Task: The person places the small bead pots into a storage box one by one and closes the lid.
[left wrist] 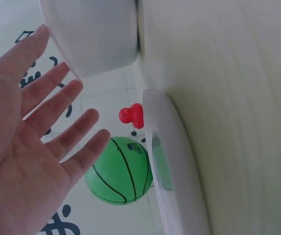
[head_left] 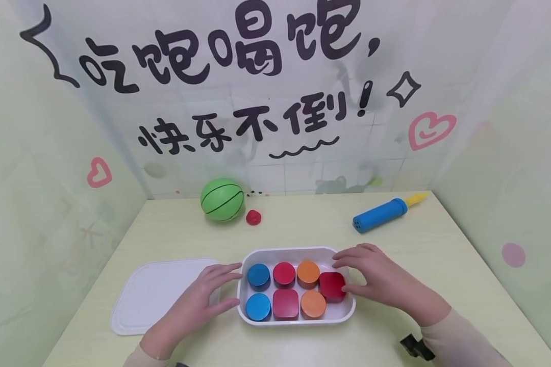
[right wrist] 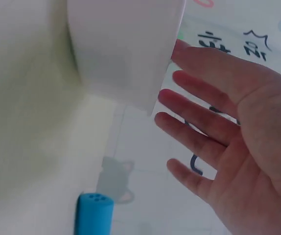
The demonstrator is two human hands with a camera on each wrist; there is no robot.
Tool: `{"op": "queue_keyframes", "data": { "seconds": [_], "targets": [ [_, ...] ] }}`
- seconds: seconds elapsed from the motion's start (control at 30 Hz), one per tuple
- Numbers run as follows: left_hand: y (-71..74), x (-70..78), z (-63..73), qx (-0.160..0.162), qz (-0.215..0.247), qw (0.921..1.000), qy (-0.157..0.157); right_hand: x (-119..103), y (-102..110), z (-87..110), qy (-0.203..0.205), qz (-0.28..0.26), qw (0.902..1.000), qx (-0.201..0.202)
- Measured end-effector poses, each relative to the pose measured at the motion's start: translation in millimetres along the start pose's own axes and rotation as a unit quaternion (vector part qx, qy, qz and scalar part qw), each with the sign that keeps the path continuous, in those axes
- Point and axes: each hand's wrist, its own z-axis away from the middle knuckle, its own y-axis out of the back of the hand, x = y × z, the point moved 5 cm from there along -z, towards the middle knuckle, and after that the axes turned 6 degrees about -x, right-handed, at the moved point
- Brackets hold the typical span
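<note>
A white rounded box [head_left: 298, 323] holds several small blocks: two blue round ones [head_left: 258, 307], a red round one [head_left: 284, 273], two orange round ones [head_left: 313, 304] and two red square ones [head_left: 285, 304]. At the box's left end, my left hand [head_left: 206, 293] has its fingers spread and fairly straight, fingertips right by the rim. On the opposite end, my right hand [head_left: 372, 272] has relaxed fingers at the rim. Its thumb overlaps the edge of the right-hand red square block [head_left: 332, 285] in the head view. In both wrist views the fingertips sit beside the box wall [right wrist: 126, 49].
Left of the box lies a flat white lid [head_left: 160, 293], partly behind my left hand. Toward the back wall are a green ball [head_left: 222, 199], a small red object [head_left: 253, 217] and a blue pump [head_left: 380, 215] with a yellow nozzle. Printed walls bound the table.
</note>
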Motion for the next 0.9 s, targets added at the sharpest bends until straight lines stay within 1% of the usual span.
{"op": "queue_keyframes", "data": {
  "seconds": [0.1, 0.17, 0.27, 0.37, 0.5, 0.73, 0.9],
  "targets": [
    [-0.1, 0.1, 0.4, 0.001, -0.002, 1.0, -0.001, 12.3, -0.9, 8.5, -0.027, -0.04, 0.9987, 0.016],
    [-0.1, 0.1, 0.6, 0.003, -0.003, 1.0, -0.004, 20.5, -3.7, 13.0, -0.037, -0.077, 0.9958, 0.033],
    [-0.6, -0.2, 0.6, 0.003, -0.004, 1.0, -0.004, 30.2, -9.2, 18.7, -0.035, -0.127, 0.9894, 0.062],
    [-1.0, -0.7, 0.7, 0.001, -0.005, 1.0, -0.003, 36.0, -14.6, 22.5, -0.021, -0.158, 0.9845, 0.073],
    [-0.9, -1.1, 1.1, 0.0, -0.006, 1.0, 0.0, 38.0, -19.6, 25.4, -0.008, -0.182, 0.9811, 0.065],
    [-0.5, -1.1, 0.9, 0.004, 0.007, 1.0, -0.005, 37.6, -21.8, 26.3, -0.005, -0.167, 0.9838, 0.063],
    [1.3, 0.3, 0.4, 0.001, 0.02, 0.9998, -0.005, 39.7, -23.3, 25.6, -0.008, -0.184, 0.9814, 0.054]
  ]
}}
